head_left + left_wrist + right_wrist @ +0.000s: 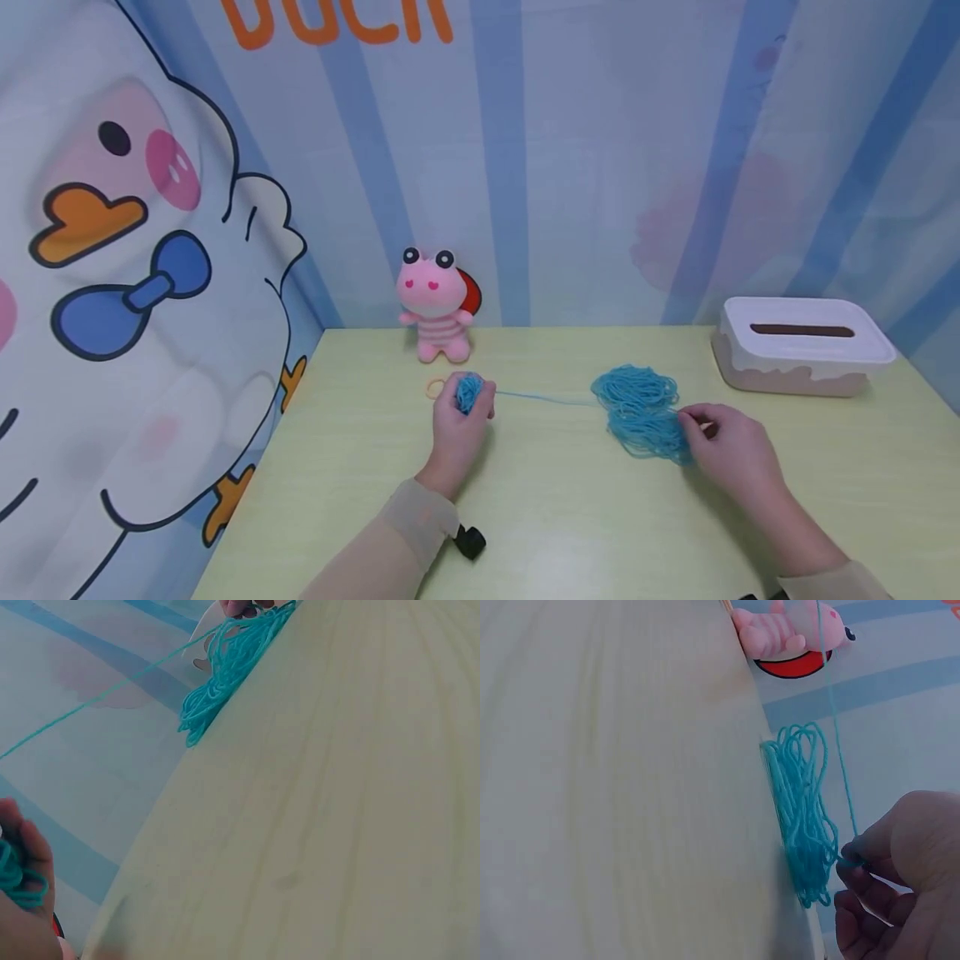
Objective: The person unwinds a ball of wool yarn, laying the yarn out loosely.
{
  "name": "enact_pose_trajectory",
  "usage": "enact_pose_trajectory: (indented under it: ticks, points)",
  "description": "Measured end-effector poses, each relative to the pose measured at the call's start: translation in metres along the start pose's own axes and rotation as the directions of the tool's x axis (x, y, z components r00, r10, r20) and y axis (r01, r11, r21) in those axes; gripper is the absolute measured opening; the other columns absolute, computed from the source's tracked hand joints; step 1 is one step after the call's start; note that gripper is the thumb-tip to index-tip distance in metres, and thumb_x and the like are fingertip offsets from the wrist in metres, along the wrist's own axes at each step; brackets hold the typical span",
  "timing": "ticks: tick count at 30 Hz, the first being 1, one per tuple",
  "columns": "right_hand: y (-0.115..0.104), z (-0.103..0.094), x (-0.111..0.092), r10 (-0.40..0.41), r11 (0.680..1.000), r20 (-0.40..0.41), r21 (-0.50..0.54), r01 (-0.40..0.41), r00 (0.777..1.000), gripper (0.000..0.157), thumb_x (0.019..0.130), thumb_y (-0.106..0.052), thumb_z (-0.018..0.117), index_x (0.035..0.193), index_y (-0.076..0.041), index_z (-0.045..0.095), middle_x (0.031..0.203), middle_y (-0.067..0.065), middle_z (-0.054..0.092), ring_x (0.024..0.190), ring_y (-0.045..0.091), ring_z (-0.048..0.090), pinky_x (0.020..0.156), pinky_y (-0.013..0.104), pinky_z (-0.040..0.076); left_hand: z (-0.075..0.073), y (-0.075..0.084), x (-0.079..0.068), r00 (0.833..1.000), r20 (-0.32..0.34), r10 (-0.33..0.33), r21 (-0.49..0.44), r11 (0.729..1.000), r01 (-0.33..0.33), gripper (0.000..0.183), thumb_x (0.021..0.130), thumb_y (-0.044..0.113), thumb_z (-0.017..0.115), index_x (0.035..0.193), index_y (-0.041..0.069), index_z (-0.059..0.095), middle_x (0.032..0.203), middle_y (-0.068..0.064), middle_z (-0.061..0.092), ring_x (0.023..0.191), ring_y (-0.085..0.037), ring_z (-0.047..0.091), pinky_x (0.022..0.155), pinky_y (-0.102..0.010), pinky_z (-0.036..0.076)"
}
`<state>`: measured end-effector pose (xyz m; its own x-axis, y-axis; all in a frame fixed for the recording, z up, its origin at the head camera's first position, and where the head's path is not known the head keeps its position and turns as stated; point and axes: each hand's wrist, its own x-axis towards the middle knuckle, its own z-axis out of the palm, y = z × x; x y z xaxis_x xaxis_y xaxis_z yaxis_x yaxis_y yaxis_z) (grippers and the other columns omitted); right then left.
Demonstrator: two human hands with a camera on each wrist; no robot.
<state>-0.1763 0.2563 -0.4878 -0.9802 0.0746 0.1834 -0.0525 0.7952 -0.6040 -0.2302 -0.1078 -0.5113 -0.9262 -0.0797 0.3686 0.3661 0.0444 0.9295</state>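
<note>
My left hand (459, 437) grips a small wound ball of blue yarn (469, 392), its fingers curled round it. From that ball a single strand (543, 397) runs rightward, nearly straight, to a loose, looped skein of the same blue yarn (641, 412) on the table. At the skein's right edge, the thumb and forefinger of my right hand (731, 454) pinch a strand. The right wrist view shows the pinched yarn (844, 776) between these fingertips, rising toward the top of the picture. Only part of the left hand (34, 862) and its ball shows in the left wrist view.
A pink plush toy (435, 304) with a striped body stands at the table's back edge, beyond the left hand. Close to that hand lies a small orange ring (433, 388). A white-lidded tissue box (806, 346) sits back right. A printed curtain (585, 167) hangs behind the table.
</note>
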Motion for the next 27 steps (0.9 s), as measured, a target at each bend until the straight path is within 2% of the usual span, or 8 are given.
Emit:
enact_pose_trajectory:
  ticks: [5,8,11,13,16,19,22,27]
  points:
    - [-0.01,0.008,0.001,-0.016,0.999,0.017,-0.042,0.017,1.0,0.031,0.106,-0.024,0.07,0.121,0.001,0.079,0.112,0.024,0.074,0.094,0.035,0.068,0.076,0.047,0.055,0.001,0.002,-0.001,0.994,0.112,-0.009,-0.113,0.993,0.021,0.017,0.112,0.003,0.054,0.125,-0.007,0.057,0.081,-0.004,0.055,0.065,-0.012,0.058,0.064,-0.022,0.056]
    - [-0.027,0.018,-0.001,-0.075,0.997,-0.08,-0.029,0.073,0.994,0.029,0.103,-0.022,0.071,0.119,0.002,0.076,0.111,0.026,0.069,0.1,0.042,0.064,0.079,0.054,0.053,0.002,0.004,-0.001,0.989,0.147,-0.028,-0.152,0.987,0.051,0.023,0.111,0.002,0.053,0.132,-0.009,0.054,0.082,-0.004,0.054,0.065,-0.012,0.056,0.064,-0.022,0.054]
    - [-0.05,0.033,-0.003,-0.22,0.974,-0.216,0.011,0.228,0.951,0.021,0.098,-0.014,0.075,0.111,0.002,0.075,0.107,0.023,0.07,0.103,0.045,0.063,0.085,0.058,0.053,0.003,0.005,-0.001,0.984,0.17,-0.047,-0.175,0.982,0.077,0.026,0.111,0.003,0.053,0.134,-0.009,0.053,0.084,-0.003,0.055,0.067,-0.012,0.055,0.065,-0.022,0.054]
    - [-0.066,0.045,-0.002,-0.326,0.939,-0.239,0.033,0.343,0.915,0.018,0.097,-0.011,0.077,0.11,0.001,0.076,0.107,0.019,0.074,0.105,0.041,0.067,0.089,0.057,0.057,0.002,0.006,-0.001,0.982,0.184,-0.048,-0.188,0.979,0.083,0.029,0.111,0.003,0.053,0.136,-0.012,0.051,0.085,-0.002,0.055,0.067,-0.012,0.055,0.065,-0.022,0.054]
    - [-0.09,0.061,-0.001,-0.398,0.908,-0.124,0.089,0.41,0.909,0.026,0.103,-0.015,0.074,0.126,-0.003,0.075,0.123,0.014,0.077,0.119,0.038,0.072,0.099,0.058,0.062,0.001,0.005,-0.001,0.976,0.215,-0.035,-0.201,0.976,0.079,0.034,0.11,0.003,0.053,0.139,-0.016,0.049,0.084,-0.001,0.056,0.067,-0.011,0.056,0.065,-0.022,0.055]
    - [-0.11,0.078,0.002,-0.381,0.913,0.047,0.18,0.367,0.923,0.041,0.11,-0.023,0.068,0.148,-0.008,0.067,0.145,0.012,0.072,0.139,0.038,0.067,0.112,0.06,0.058,0.001,0.004,-0.002,0.964,0.265,-0.012,-0.224,0.972,0.074,0.039,0.111,0.004,0.054,0.14,-0.019,0.047,0.085,0.0,0.057,0.068,-0.011,0.056,0.066,-0.023,0.054]
    - [-0.124,0.095,0.007,-0.349,0.916,0.158,0.265,0.301,0.924,0.05,0.113,-0.027,0.063,0.159,-0.008,0.057,0.153,0.011,0.069,0.148,0.038,0.061,0.12,0.06,0.053,0.001,0.004,-0.002,0.952,0.305,0.007,-0.242,0.968,0.071,0.039,0.111,0.006,0.054,0.14,-0.019,0.047,0.087,0.001,0.059,0.068,-0.01,0.055,0.066,-0.023,0.053]
    - [-0.137,0.115,0.012,-0.285,0.926,0.17,0.304,0.224,0.944,0.037,0.114,-0.024,0.062,0.146,-0.008,0.069,0.123,0.006,0.083,0.115,0.031,0.078,0.1,0.048,0.064,-0.001,0.003,-0.003,0.95,0.311,0.008,-0.18,0.982,0.051,0.035,0.11,0.004,0.057,0.138,-0.016,0.054,0.087,-0.005,0.06,0.07,-0.01,0.058,0.068,-0.021,0.055]
